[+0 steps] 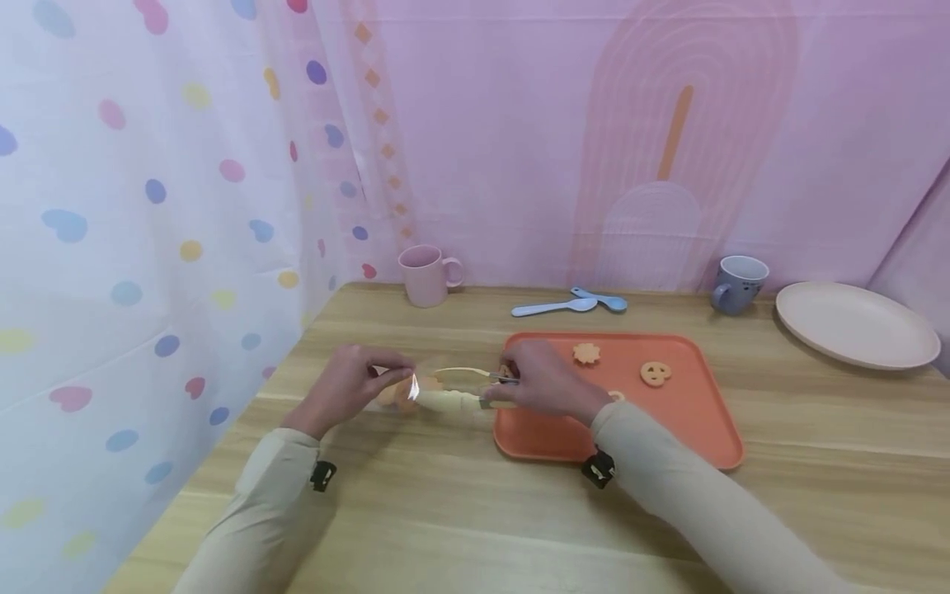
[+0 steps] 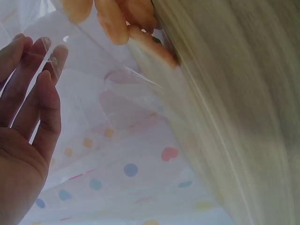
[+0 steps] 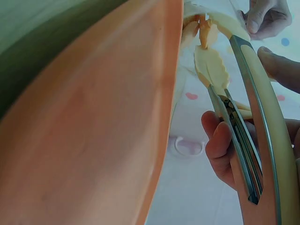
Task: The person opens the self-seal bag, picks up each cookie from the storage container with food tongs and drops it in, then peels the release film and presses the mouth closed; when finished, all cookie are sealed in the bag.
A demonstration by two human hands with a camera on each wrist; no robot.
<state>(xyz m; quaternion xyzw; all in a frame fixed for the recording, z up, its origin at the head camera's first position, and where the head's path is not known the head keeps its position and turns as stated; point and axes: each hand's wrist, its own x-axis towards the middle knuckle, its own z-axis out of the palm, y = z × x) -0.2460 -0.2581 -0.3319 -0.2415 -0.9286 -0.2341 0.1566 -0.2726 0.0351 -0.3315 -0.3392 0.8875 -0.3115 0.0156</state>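
Observation:
My left hand [image 1: 356,384] pinches the edge of a clear plastic bag [image 2: 84,89] between thumb and fingers. Orange-brown biscuits [image 2: 112,21] lie inside the bag. My right hand [image 1: 545,381] grips metal tongs [image 3: 265,108] with cream-coloured tips, which point left toward the bag. In the right wrist view, the tips are spread apart and a biscuit [image 3: 207,35] shows right at them. Under my right hand sits an orange tray [image 1: 631,429]. On it lie a flower-shaped biscuit [image 1: 586,354], a biscuit with holes [image 1: 656,374] and another partly hidden by my wrist.
Behind the bag stands a pink mug [image 1: 425,279]. Two blue spoons [image 1: 552,308] lie crossed beyond the tray. A blue-grey mug [image 1: 738,286] and a large pale plate [image 1: 853,326] stand at the back right. Curtains [image 1: 505,148] border the wooden table.

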